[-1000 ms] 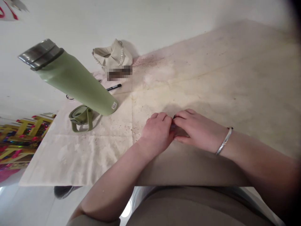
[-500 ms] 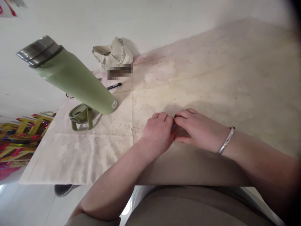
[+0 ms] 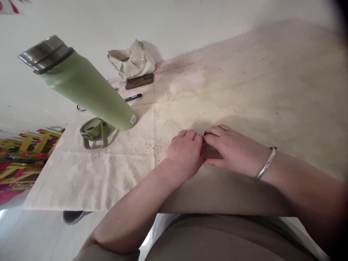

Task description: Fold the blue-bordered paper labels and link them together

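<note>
Over pale cloth (image 3: 258, 98), left hand (image 3: 185, 153) and right hand (image 3: 236, 150) meet as before, fingers curled round a mostly hidden object (image 3: 203, 133)

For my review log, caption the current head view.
Left hand and right hand hold a mostly hidden small object over the tablecloth, right of a green steel-topped bottle.

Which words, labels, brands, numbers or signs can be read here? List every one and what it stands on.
None can be read.
White sticker low on the tall pale-green bottle with a steel neck: print too small.
Pale label on the slim black pen: too small.
Red strokes on a white surface at the top left corner: cut off by the frame, unreadable.
</note>
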A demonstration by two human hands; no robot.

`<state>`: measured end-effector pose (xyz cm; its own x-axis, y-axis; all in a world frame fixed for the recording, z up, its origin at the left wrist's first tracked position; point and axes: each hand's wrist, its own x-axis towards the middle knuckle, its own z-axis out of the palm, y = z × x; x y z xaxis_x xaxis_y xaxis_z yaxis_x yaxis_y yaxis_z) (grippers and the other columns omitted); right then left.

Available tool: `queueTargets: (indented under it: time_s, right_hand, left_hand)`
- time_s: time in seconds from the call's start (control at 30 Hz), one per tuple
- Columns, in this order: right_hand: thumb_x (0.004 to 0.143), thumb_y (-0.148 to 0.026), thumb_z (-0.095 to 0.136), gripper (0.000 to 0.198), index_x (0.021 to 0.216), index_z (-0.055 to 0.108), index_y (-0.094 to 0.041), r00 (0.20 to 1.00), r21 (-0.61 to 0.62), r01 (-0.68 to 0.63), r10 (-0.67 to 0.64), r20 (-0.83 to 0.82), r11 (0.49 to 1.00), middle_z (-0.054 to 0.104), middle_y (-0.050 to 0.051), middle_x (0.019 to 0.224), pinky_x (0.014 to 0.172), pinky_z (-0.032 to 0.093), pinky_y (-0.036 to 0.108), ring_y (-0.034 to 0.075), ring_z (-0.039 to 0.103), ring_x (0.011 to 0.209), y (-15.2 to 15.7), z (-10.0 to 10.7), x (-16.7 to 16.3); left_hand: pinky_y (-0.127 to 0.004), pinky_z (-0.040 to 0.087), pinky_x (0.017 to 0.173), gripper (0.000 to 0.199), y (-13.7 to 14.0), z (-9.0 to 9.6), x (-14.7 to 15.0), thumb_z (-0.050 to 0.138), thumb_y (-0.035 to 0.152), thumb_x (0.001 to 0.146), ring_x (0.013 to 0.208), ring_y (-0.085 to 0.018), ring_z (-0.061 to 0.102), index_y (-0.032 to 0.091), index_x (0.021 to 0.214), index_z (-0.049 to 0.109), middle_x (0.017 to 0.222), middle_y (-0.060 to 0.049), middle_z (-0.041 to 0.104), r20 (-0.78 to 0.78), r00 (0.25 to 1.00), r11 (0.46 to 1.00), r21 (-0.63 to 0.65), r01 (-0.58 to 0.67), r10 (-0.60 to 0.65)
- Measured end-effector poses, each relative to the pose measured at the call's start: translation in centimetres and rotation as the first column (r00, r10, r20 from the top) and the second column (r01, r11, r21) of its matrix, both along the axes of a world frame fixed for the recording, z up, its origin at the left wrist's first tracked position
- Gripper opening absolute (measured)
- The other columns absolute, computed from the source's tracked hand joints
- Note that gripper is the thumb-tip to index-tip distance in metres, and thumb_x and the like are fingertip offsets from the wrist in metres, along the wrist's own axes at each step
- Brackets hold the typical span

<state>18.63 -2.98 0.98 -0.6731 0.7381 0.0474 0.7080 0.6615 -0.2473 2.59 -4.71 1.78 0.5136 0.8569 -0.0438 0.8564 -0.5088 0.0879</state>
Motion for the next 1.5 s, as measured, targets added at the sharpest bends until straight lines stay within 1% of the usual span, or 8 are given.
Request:
queueTargets:
  time_s: [0.3,0.5,0.77,0.93,1.07,1.17,1.37,1.5]
  right_hand:
    - [0.072,-0.030,0.068,0.027,0.092,0.063,-0.012,1.000,-0.014,0.014,-0.013,0.014,1.000,0.059,0.011,0.095,0.087,0.046,0.043,0.028,0.051,0.094,-0.1,0.2,-0.1]
    - [0.076,-0.028,0.065,0.023,0.092,0.063,-0.012,1.000,-0.043,0.028,-0.028,-0.001,0.999,0.059,0.011,0.096,0.085,0.047,0.042,0.027,0.051,0.095,-0.2,0.2,-0.2]
    - [0.077,-0.029,0.065,0.021,0.090,0.064,-0.013,0.999,-0.064,0.039,-0.042,-0.033,0.997,0.060,0.010,0.094,0.085,0.047,0.043,0.027,0.051,0.094,-0.2,0.3,-0.3]
    - [0.078,-0.029,0.063,0.020,0.091,0.065,-0.014,0.997,-0.069,0.038,-0.042,-0.064,0.997,0.062,0.011,0.093,0.085,0.046,0.042,0.027,0.052,0.095,0.2,0.2,-0.1]
    - [0.080,-0.024,0.060,0.013,0.089,0.063,-0.015,0.990,-0.079,0.094,-0.102,-0.095,0.992,0.063,0.009,0.091,0.082,0.047,0.039,0.025,0.055,0.091,1.1,-0.2,0.1]
    - [0.076,-0.020,0.062,0.018,0.093,0.062,-0.016,0.984,-0.072,0.134,-0.141,-0.109,0.988,0.063,0.009,0.095,0.083,0.047,0.039,0.025,0.056,0.094,1.6,-0.5,0.1]
    - [0.073,-0.016,0.063,0.008,0.081,0.063,-0.017,0.981,-0.077,0.143,-0.151,-0.120,0.987,0.062,0.008,0.088,0.080,0.046,0.035,0.023,0.056,0.088,1.7,-1.0,-0.7]
    - [0.073,-0.015,0.062,0.003,0.075,0.061,-0.017,0.979,-0.081,0.152,-0.162,-0.128,0.985,0.062,0.007,0.083,0.078,0.045,0.034,0.023,0.057,0.085,1.7,-1.0,-1.2]
  left_hand:
    - [-0.039,0.046,0.087,0.029,0.3,-0.2,-0.2,0.053,0.029,0.083,0.100,-0.025,0.052,0.011,0.104,0.057,0.103,-0.011,0.059,0.016,1.000,1.000,0.013,0.015,-0.016]
    - [-0.038,0.046,0.085,0.025,0.8,-0.3,-0.5,0.047,0.033,0.088,0.092,-0.022,0.055,0.014,0.094,0.061,0.096,-0.009,0.060,0.070,0.998,1.000,0.023,0.000,-0.002]
    - [-0.032,0.046,0.078,0.012,2.0,-1.3,-1.0,0.056,0.026,0.082,0.082,-0.017,0.054,0.017,0.081,0.063,0.084,-0.004,0.059,0.222,0.975,0.997,0.074,-0.015,-0.002]
    - [-0.027,0.044,0.065,0.015,2.3,-1.2,-1.1,0.052,0.018,0.080,0.074,-0.015,0.055,0.018,0.076,0.066,0.077,-0.003,0.059,0.272,0.959,0.997,0.003,-0.079,0.075]
    - [-0.027,0.044,0.066,0.019,2.5,-0.8,-1.5,0.049,0.020,0.082,0.077,-0.015,0.057,0.020,0.084,0.067,0.080,-0.003,0.062,0.348,0.922,0.984,0.007,-0.181,0.167]
    - [-0.027,0.043,0.065,0.018,2.6,-0.7,-1.9,0.050,0.020,0.081,0.078,-0.015,0.057,0.021,0.086,0.067,0.081,-0.002,0.062,0.351,0.914,0.975,0.007,-0.223,0.206]
    - [-0.026,0.040,0.063,0.016,2.7,-1.1,-1.6,0.050,0.021,0.081,0.074,-0.015,0.055,0.021,0.079,0.066,0.075,-0.001,0.058,0.259,0.960,0.994,-0.012,-0.109,0.108]
    - [-0.026,0.040,0.062,0.016,2.7,-0.9,-1.5,0.051,0.019,0.080,0.072,-0.015,0.055,0.020,0.077,0.066,0.073,-0.002,0.058,0.259,0.962,0.996,-0.011,-0.089,0.089]
